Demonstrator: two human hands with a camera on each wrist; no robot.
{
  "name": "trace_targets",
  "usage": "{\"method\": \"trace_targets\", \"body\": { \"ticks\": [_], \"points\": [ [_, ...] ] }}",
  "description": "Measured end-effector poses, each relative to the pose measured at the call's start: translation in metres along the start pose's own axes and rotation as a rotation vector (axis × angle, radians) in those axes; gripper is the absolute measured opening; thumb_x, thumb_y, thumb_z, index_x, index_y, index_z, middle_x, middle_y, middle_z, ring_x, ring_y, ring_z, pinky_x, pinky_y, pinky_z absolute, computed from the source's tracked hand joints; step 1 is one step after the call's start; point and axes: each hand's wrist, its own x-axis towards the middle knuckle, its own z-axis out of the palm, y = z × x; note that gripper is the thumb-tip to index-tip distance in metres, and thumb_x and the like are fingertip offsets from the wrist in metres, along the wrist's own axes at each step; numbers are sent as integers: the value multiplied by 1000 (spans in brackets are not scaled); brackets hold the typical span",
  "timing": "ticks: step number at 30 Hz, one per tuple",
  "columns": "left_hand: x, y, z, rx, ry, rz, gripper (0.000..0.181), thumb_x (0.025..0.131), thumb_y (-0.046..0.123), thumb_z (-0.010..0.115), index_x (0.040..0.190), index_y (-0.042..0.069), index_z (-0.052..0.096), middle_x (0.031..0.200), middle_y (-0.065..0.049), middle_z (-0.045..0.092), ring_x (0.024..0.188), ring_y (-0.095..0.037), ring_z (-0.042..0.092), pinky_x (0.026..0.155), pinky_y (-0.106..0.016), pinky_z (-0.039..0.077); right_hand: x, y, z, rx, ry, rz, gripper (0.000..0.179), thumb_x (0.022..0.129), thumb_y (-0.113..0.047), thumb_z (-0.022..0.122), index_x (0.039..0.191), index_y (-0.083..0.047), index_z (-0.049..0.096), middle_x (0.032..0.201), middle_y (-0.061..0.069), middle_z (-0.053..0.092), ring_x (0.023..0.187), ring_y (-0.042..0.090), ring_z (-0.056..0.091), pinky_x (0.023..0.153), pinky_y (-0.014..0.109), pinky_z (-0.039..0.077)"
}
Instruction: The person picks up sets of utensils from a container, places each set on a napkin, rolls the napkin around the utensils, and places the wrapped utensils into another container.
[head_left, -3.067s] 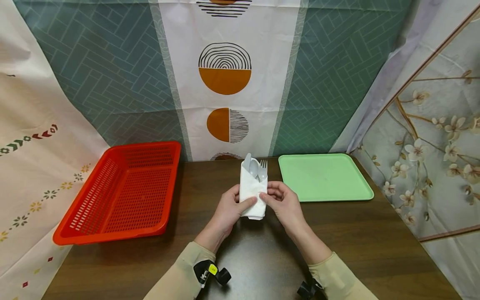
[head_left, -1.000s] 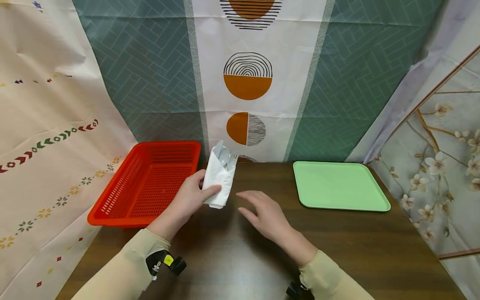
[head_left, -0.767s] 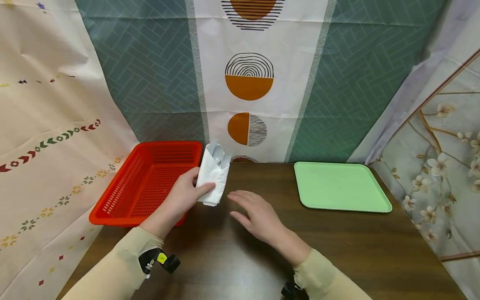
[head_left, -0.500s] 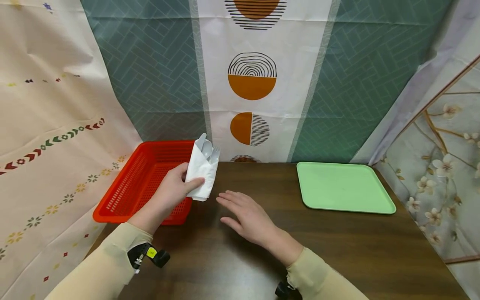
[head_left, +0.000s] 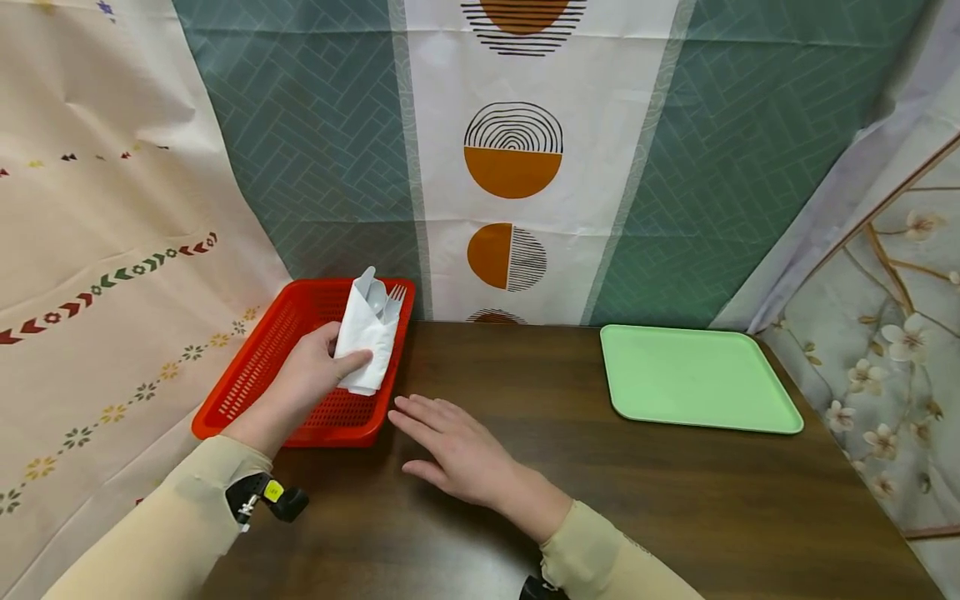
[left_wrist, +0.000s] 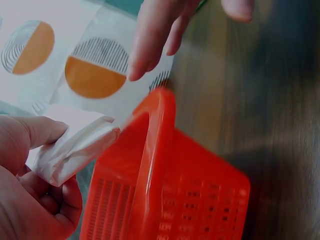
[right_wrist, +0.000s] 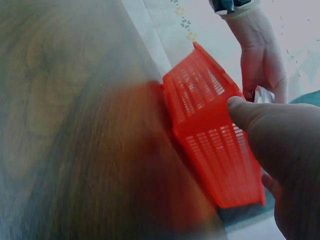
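Observation:
My left hand [head_left: 303, 371] grips a folded white napkin [head_left: 367, 350] by its lower part, thumb in front and fingers behind. A knife [head_left: 365, 282], a spoon [head_left: 377, 297] and a fork [head_left: 393, 302] stick up out of the napkin's pocket. In the head view the bundle overlaps the right side of a red plastic basket [head_left: 251, 354]; the left wrist view shows the napkin [left_wrist: 75, 145] close beside the basket's rim [left_wrist: 159, 125]. My right hand [head_left: 457, 450] holds nothing, its fingers extended toward the basket's near right corner.
A light green tray [head_left: 697, 379] lies at the back right of the brown wooden table [head_left: 600, 500]. Patterned cloths [head_left: 510, 75] hang behind the table and at both sides. Black cameras are strapped to both wrists.
From being held in both hands, the napkin bundle has passed to the left hand alone and moved left over the basket. My right hand let go, straightened its fingers and followed leftward.

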Motion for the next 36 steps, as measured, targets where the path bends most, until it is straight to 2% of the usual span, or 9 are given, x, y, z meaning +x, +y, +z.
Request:
{"method": "trace_targets", "body": {
  "ticks": [6,11,18,22,28,36],
  "points": [
    [3,-15,-13,42,26,-3,61,104,32,79,149,0,54,130,-22,68,100,-32,68,79,-27,60,10,-7,9,-10,-27,-21,74,109,-43,71,171,-18,40,179,3,33,166,21,27,133,39,21],
    [7,-24,-17,57,9,-37,64,104,31,79,150,-3,52,131,-24,67,99,-32,67,79,-27,60,15,-8,11,-24,-18,-46,76,108,-45,72,172,-19,40,180,5,32,167,22,25,133,38,20],
    [13,-40,-16,97,-20,-82,61,103,27,79,148,-6,53,130,-25,67,101,-33,66,82,-29,60,17,-9,16,-20,-43,-48,76,108,-46,71,171,-20,41,180,5,31,168,20,21,133,38,20],
    [16,-48,-15,126,-42,-122,65,102,28,79,150,-6,52,134,-25,66,106,-34,65,90,-35,61,18,-9,18,-16,-35,-52,74,108,-47,71,171,-20,43,179,4,32,167,21,24,132,39,24],
    [25,-58,-14,107,-89,-226,73,102,28,80,157,-7,46,146,-28,61,111,-36,66,100,-43,61,18,-9,19,-6,-29,-49,71,109,-46,70,170,-20,45,178,4,35,167,20,24,132,39,23],
    [40,-67,-7,111,-142,-277,75,100,24,81,157,-10,46,146,-31,60,117,-40,62,108,-51,55,19,-9,19,-1,-12,-53,69,108,-44,71,168,-20,47,177,4,38,166,20,26,132,39,23]
  ]
}}
